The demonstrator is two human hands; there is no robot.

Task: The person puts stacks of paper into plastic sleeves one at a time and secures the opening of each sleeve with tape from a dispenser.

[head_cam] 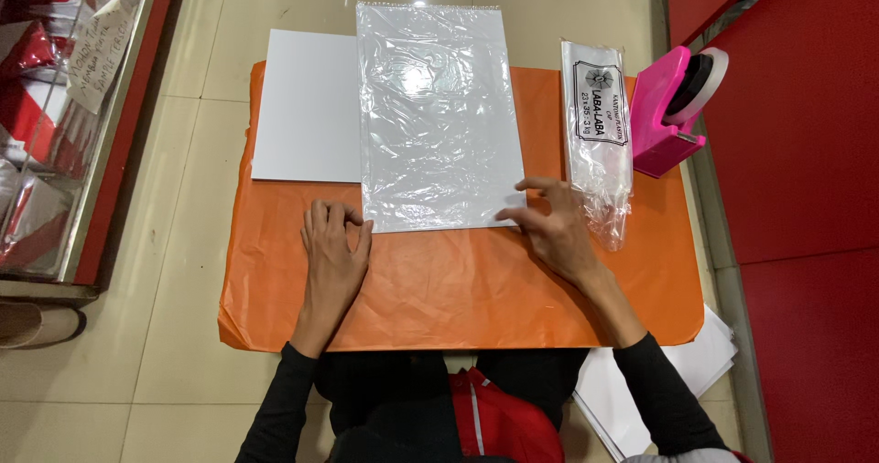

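**Hands at the Near Edge of One Bagged White Sheet**

One clear plastic bag (438,115) holding a white sheet lies at the centre of one orange paper (458,284) spread on the floor. The left hand (334,252) rests flat, fingers curled slightly, grasping nothing, with its fingertips touching the bag's near left corner at 7 o'clock. The right hand (549,225) is spread loosely with its fingertips on the bag's near right corner at 5 o'clock; it grips nothing.

One bare white sheet (307,106) lies at 9 o'clock of the bag, its right edge tucked under the bag. One narrow pack of clear bags (598,138), bearing a white rectangular label with black print, lies at 3 o'clock. One pink tape dispenser (673,106) stands further out at 3 o'clock. One stack of white sheets (710,353) lies at 5 o'clock, beyond the orange paper. One slanted handwritten paper sign (96,51) hangs at 10 o'clock.
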